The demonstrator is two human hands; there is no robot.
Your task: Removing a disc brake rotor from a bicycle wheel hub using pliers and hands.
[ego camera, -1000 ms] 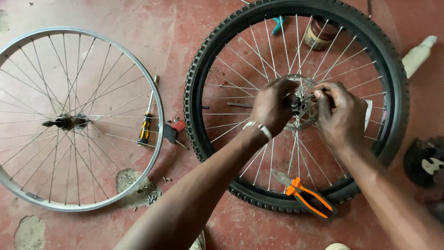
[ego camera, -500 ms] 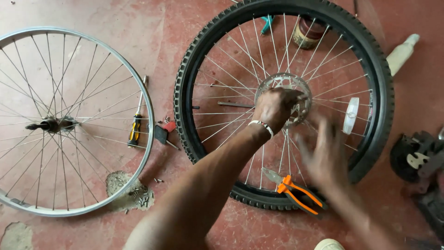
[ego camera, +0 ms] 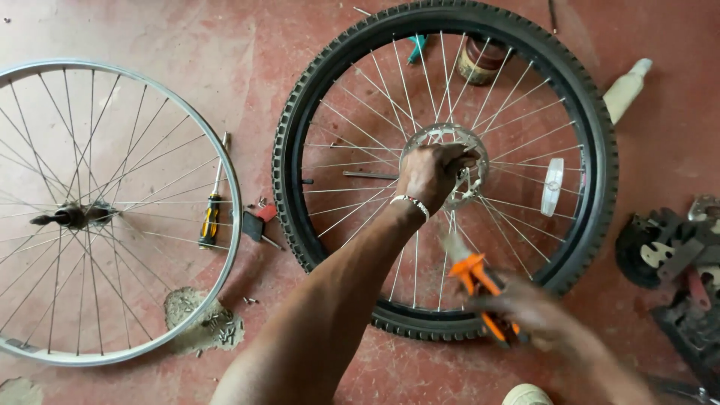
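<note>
A bicycle wheel with a black knobby tyre lies flat on the red floor. My left hand, with a bead bracelet at the wrist, grips the metal hub disc at the wheel's centre. Lower right, my right hand is blurred with motion and holds orange-handled pliers over the spokes near the tyre's near edge. A white reflector is clipped to the spokes right of the hub.
A bare silver rim with spokes lies to the left. Between the wheels lie a yellow-black screwdriver and a small red-black tool. A tin, a cream bottle and black parts surround the tyre.
My right hand left the hub, swept down to the tyre's near edge and picked up the orange pliers. My left hand stayed on the hub.
</note>
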